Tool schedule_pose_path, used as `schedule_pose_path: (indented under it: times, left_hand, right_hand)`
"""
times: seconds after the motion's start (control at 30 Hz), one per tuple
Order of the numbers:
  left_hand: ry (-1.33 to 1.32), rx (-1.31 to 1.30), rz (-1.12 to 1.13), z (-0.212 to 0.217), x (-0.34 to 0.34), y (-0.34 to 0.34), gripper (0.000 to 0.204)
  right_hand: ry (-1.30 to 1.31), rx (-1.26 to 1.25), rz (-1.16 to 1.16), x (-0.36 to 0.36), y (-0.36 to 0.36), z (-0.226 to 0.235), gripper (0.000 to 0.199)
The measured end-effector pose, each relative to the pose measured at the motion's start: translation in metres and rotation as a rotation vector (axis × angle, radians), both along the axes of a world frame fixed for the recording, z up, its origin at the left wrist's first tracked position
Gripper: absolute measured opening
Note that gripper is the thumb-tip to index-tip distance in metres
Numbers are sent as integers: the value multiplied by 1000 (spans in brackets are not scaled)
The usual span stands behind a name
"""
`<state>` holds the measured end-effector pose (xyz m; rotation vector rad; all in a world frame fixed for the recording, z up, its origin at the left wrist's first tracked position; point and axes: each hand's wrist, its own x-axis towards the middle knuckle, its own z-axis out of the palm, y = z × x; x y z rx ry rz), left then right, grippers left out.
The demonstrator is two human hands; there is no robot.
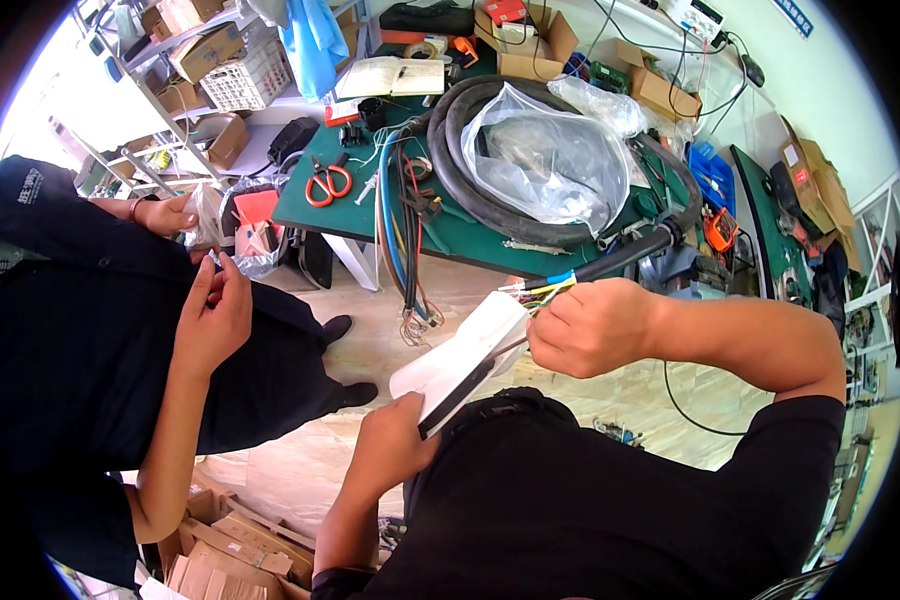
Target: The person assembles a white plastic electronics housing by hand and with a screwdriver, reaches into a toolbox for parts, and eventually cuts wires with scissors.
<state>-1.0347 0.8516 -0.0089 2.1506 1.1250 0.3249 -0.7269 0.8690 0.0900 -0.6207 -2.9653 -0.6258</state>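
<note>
My left hand [395,448] is closed on the lower end of some white paper [462,350] with a black strip [460,395] along its edge. The paper is held tilted in front of my body. My right hand [588,328] is a fist at the paper's upper right. From it a thin dark strand [510,348] sticks out over the paper; whether it is a wire cannot be made out. Just behind that fist, a thick black cable [620,258] ends in blue, yellow and green wires [545,286], partly hidden by my fingers.
A green table [345,205] carries a coiled black hose [450,150], a clear plastic bag [545,160], red-handled scissors [327,183] and an open notebook [390,77]. Bundled wires [402,240] hang over its edge. Another person's hand [215,310] is at left; flattened cardboard [235,550] lies below.
</note>
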Motion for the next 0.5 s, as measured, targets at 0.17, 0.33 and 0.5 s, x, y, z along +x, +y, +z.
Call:
schedule_pose_path:
  times: [0.17,0.33,0.5]
  left_hand:
    - [135,194,32,7,8,-12,32]
    - [155,192,71,6,7,-5,32]
    - [40,101,46,1,2,-2,30]
  right_hand:
    - [92,-1096,-672,-2,5,-1,20]
    - [174,-1207,-738,-10,12,0,23]
    - [-12,-288,-159,-10,-3,0,13]
